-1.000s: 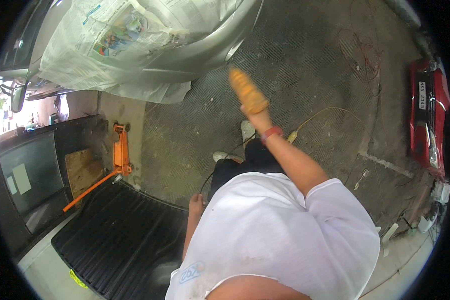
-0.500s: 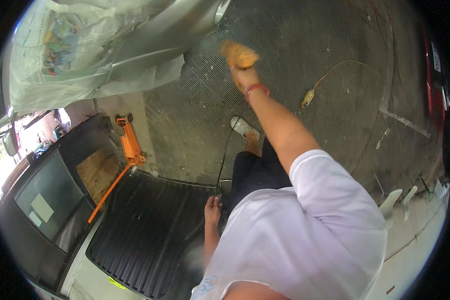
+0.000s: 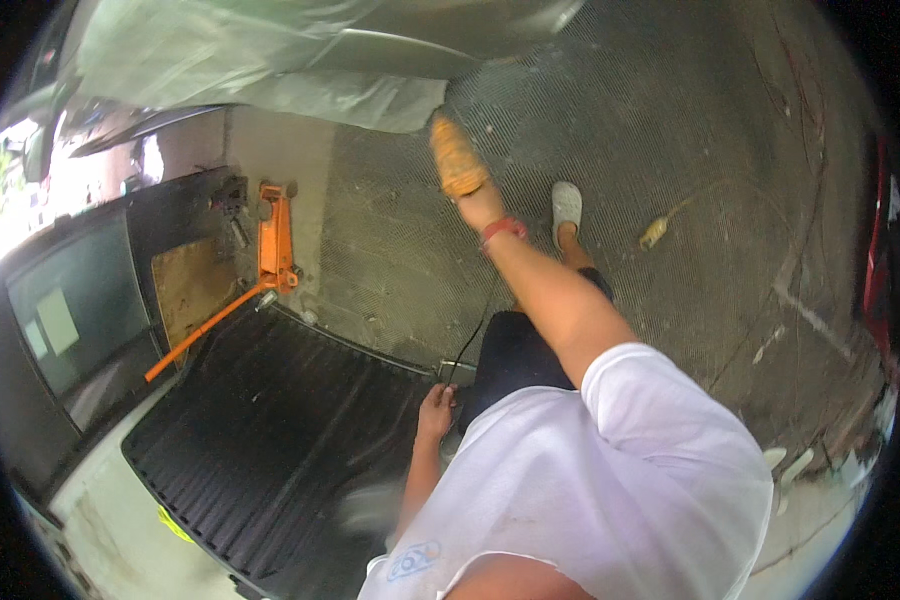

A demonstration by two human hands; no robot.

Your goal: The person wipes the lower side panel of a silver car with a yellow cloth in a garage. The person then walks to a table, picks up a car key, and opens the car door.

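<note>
My right hand (image 3: 481, 206), with a red band at its wrist, is stretched out forward. It is closed round the near end of an elongated, ridged yellow-orange tool (image 3: 457, 158) whose exact kind I cannot make out. The tool's far end points toward the sheet-draped car body. Low by my left thigh, my left hand (image 3: 435, 411) has its fingers curled round a thin black cord (image 3: 465, 345). From there the cord runs up and away, passing behind my right forearm.
Plastic sheeting (image 3: 370, 100) drapes a silver car at upper left. An orange floor jack (image 3: 275, 240) stands left of a large black ribbed liner (image 3: 270, 440). On the patterned floor at right lies a yellow cord end (image 3: 654, 233). A red car (image 3: 878, 230) edges the far right.
My view has shifted and turned. My right hand has swung the tool left and nearer the sheeting. One foot now shows farther right; my left hand still grips the cord.
</note>
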